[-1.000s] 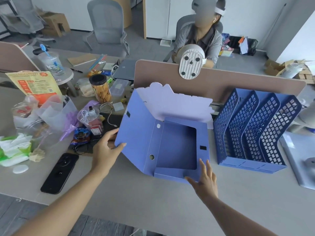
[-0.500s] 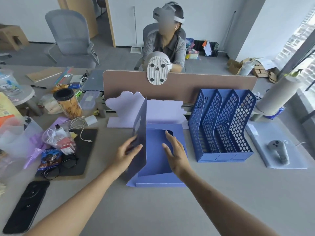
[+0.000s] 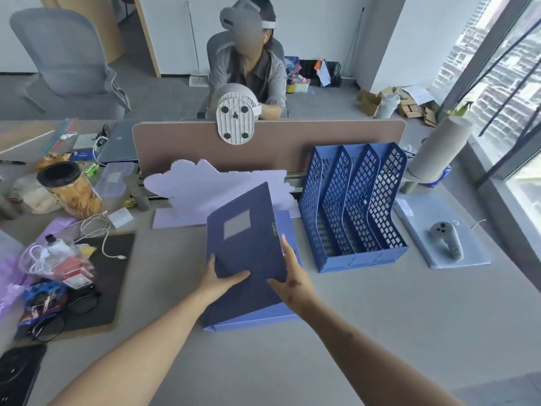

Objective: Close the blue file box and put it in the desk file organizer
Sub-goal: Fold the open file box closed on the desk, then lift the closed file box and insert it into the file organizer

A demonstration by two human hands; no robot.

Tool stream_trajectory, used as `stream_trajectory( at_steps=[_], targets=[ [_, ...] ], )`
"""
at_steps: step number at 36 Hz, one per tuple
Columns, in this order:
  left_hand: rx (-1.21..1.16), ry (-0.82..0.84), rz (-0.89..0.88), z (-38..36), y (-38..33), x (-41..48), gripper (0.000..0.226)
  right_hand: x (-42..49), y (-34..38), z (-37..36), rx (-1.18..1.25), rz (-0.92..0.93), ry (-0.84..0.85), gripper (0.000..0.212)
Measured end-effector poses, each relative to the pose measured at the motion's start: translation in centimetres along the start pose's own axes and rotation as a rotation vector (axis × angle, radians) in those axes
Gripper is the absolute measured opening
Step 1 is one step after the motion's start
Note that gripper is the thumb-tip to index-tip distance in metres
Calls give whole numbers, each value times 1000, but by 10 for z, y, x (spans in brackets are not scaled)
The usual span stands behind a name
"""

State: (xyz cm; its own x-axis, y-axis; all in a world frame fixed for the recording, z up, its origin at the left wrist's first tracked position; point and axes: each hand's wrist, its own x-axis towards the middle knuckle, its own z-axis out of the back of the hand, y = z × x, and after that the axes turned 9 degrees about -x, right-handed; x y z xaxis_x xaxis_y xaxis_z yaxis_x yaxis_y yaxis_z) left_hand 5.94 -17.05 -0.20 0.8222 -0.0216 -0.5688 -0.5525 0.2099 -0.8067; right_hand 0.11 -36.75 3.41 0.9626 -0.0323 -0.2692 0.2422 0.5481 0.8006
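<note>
- Blue file box (image 3: 248,259): lying on the tabletop (image 3: 380,332) at centre of view, cover folded over the tray but raised at the far edge, so not yet shut flat; lighter blue tray edge exposed along the right and near sides.
- Left hand (image 3: 218,281): palm flat on the cover near its lower left, fingers spread, apparently pressing the cover down to close it; not gripping.
- Right hand (image 3: 292,284): at 3 o'clock of the left hand, set against the cover's right edge with a finger running up along it, probably steadying the box and aligning cover to tray; whether the fingers curl under the edge cannot be told.
- Desk file organizer (image 3: 354,206): at 2 o'clock of the box, just beside it, four slanted mesh slots opening upward and seemingly empty; close placement suits a short lift and upright insertion.
- Lilac cloud-shaped card stand (image 3: 216,190): at 12 o'clock of the box, just behind it, before the brown desk divider (image 3: 278,145).
- Remaining judged steps: flatten the cover, stand the box on edge, slide it into a slot.
</note>
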Motion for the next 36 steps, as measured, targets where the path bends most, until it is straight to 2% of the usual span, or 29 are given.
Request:
stream_trajectory(
  at_steps=[2,7,12,16,19,25,36],
  targets=[
    [47,-4,16,-1,6,4,138,1,-11,1,24,-37,-10,103],
    [234,-23,54,-8,16,10,153,3,-36,0,93,-109,-49,91],
    [366,-86,30,-20,19,7,139,9,-64,-6,136,-162,-71,96],
    [416,-113,14,-29,23,7,138,16,-99,-17,179,-198,-45,103],
    [465,-107,1,-33,28,9,139,2,-91,-13,217,-238,-46,105],
    [617,-133,-33,-44,33,8,132,-9,-106,-9,265,-280,-23,95],
    [790,-181,-55,-54,33,3,130,-9,-125,-13,313,-299,-1,94]
  ],
)
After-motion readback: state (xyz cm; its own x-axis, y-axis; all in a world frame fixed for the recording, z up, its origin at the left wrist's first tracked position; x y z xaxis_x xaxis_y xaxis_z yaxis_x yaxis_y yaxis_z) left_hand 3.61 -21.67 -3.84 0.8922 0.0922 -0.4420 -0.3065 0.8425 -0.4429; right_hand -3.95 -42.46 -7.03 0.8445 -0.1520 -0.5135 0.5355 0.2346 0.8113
